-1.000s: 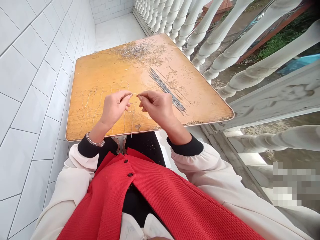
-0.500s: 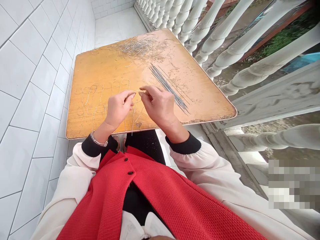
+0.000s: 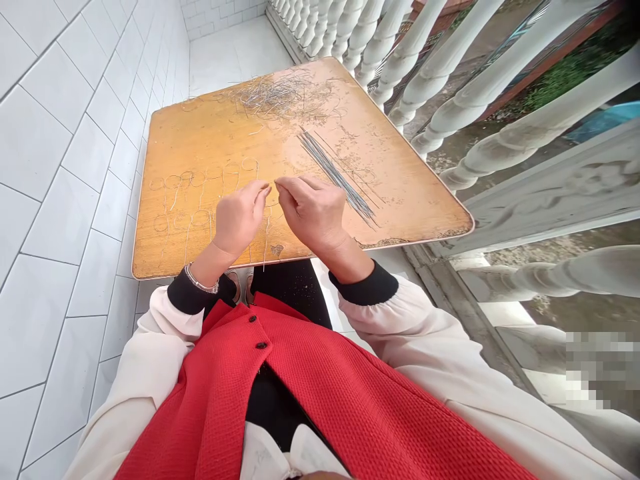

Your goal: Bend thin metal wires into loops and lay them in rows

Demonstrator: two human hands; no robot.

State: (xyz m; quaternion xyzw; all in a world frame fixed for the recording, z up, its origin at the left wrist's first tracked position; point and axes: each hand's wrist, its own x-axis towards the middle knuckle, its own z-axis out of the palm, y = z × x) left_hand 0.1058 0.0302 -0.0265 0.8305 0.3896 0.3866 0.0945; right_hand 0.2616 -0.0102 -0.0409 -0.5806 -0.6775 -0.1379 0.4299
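Over the near part of the wooden table (image 3: 200, 137), my left hand (image 3: 239, 217) and my right hand (image 3: 315, 210) are held fingertip to fingertip with a narrow gap between them. Both are closed in a pinch on a thin wire, which is mostly hidden by the fingers now. Left of and below the hands lie several wire loops with straight tails (image 3: 203, 217), set out in rough rows. To the right of my right hand lies a bundle of straight grey wires (image 3: 337, 177), slanting across the tabletop.
A tangled heap of thin wires (image 3: 273, 93) lies at the table's far edge. A white tiled wall (image 3: 70, 173) runs along the left. White balusters (image 3: 450, 120) stand along the right, close to the table's edge.
My hands have turned slightly inward, fingertips still close together. The wire that showed between and below the fingers is now mostly out of sight. Things on the table lie as before.
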